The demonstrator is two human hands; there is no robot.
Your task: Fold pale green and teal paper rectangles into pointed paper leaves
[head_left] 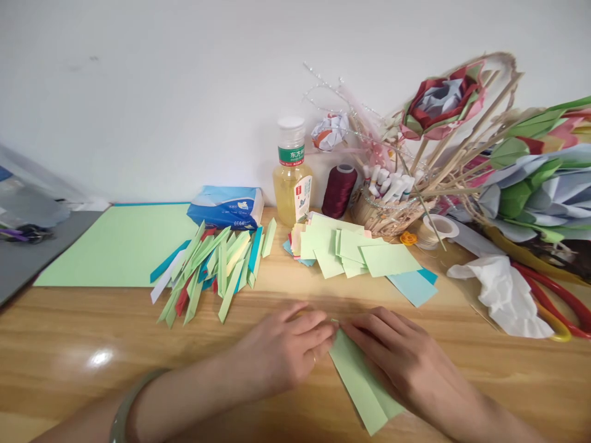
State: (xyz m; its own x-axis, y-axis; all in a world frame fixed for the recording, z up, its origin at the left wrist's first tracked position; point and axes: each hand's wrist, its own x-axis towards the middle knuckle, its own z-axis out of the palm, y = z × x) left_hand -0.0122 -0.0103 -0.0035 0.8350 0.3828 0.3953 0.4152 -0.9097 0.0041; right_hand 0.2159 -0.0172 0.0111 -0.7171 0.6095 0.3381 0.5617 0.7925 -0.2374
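A light green sheet of paper (357,381) lies slantwise on the wooden table, with a lengthwise crease and its far end between my hands. My left hand (295,344), with a ring and a bangle on the wrist, has its fingers bent together at the sheet's far left edge. On the other side, my right hand (401,344) presses its fingertips on the far end and covers the right edge. The thumbs are mostly hidden. Beyond my hands lie loose green paper pieces (344,243). A pile of folded paper strips (212,264) sits to the left.
A large green sheet (115,243) lies at the back left beside a blue tissue pack (226,206). Along the wall stand a drink bottle (292,178), a maroon thread spool (340,191) and a basket (388,215). Red-handled scissors (556,289) and a crumpled tissue (501,292) are at right.
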